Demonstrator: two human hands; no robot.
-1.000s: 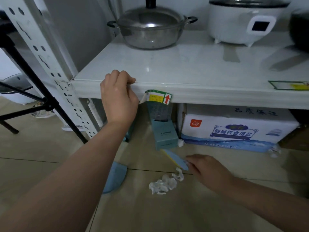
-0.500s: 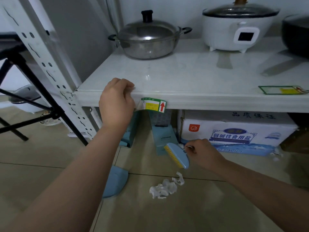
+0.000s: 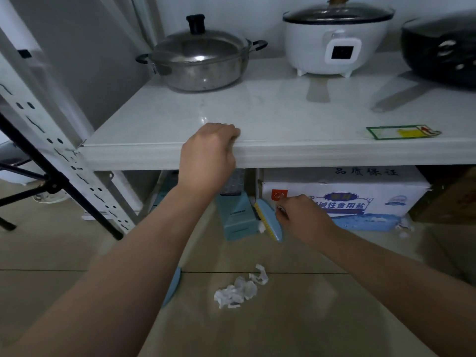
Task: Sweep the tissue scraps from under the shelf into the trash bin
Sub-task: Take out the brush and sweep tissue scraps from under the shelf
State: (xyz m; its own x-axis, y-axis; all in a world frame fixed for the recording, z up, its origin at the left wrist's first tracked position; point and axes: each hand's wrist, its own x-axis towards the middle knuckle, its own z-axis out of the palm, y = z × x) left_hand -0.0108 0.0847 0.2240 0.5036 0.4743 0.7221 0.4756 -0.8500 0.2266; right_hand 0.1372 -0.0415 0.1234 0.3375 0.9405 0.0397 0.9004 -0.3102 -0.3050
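Note:
My left hand [image 3: 208,155] grips the front edge of the white shelf [image 3: 309,153]. My right hand [image 3: 298,215] is low under the shelf and holds a small blue brush [image 3: 269,219] with yellow bristles, which touches a white scrap at the foot of a teal box [image 3: 235,217]. A pile of crumpled white tissue scraps [image 3: 240,288] lies on the floor tiles in front of the shelf. More scraps [image 3: 401,229] lie at the right end of the cardboard box. A blue dustpan [image 3: 172,287] shows beside my left forearm, mostly hidden. No trash bin is in view.
A white cardboard box [image 3: 342,194] with blue print fills the space under the shelf on the right. On the shelf stand a steel pot [image 3: 198,57], a white rice cooker [image 3: 334,37] and a black pan [image 3: 440,47]. A perforated shelf post [image 3: 64,155] and black stand legs [image 3: 51,181] are on the left.
My right hand lifted the brush off the floor by the tissue pile and carried it back under the shelf, beside the teal box. My left hand slid right along the shelf edge.

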